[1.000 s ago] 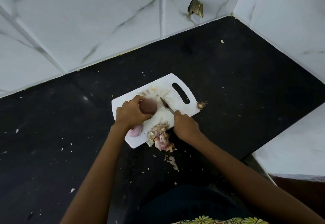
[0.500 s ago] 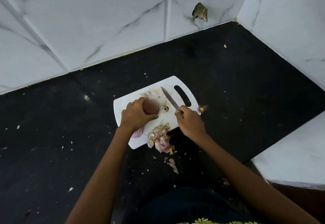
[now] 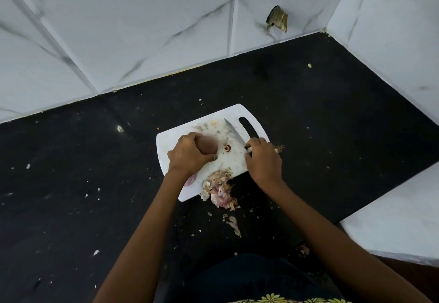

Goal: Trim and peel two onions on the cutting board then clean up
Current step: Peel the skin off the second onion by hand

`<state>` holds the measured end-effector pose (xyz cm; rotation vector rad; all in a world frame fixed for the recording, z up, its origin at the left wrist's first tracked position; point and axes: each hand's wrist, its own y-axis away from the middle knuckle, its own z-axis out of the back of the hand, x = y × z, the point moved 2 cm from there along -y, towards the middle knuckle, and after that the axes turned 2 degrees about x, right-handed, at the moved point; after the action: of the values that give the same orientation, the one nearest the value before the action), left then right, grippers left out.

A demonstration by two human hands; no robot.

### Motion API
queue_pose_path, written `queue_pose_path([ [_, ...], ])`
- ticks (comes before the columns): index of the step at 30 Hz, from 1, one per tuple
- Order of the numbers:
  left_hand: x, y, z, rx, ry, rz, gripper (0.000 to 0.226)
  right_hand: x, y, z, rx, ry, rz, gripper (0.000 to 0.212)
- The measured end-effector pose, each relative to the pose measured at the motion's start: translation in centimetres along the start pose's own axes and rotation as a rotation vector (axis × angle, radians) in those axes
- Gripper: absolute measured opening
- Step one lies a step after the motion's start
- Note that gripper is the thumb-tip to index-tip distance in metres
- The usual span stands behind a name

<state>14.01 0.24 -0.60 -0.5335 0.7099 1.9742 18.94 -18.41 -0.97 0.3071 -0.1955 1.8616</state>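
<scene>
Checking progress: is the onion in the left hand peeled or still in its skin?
Still in its skin: the onion shows a dull brown surface.

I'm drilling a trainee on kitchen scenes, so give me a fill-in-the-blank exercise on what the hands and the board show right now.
1. The left hand grips a brown, unpeeled ____ on the cutting board.
2. The right hand holds a ____, whose blade lies beside the board's handle slot.
3. The pile of peels lies at the board's ____ edge, spilling onto the counter.
4. The counter is ____ in colour.

Missing words: onion; knife; near; black
</scene>
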Motion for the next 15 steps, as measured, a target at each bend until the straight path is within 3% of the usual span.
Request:
queue_pose_path([
  [3, -0.3, 0.4, 0.3, -0.043, 0.044, -0.045, 0.072, -0.2, -0.4, 0.0, 0.022, -0.068, 0.042, 0.019],
  [9, -1.2, 1.4, 1.1, -0.102, 0.19, -0.139, 0.069, 3.1, -0.2, 3.8, 0.149, -0.766, 0.133, 0.018],
  [15, -2.9, 3.3, 2.7, -0.142, 0.351, -0.229, 0.055, 5.4, 0.1, 6.6, 0.142, -0.882, 0.199, 0.021],
])
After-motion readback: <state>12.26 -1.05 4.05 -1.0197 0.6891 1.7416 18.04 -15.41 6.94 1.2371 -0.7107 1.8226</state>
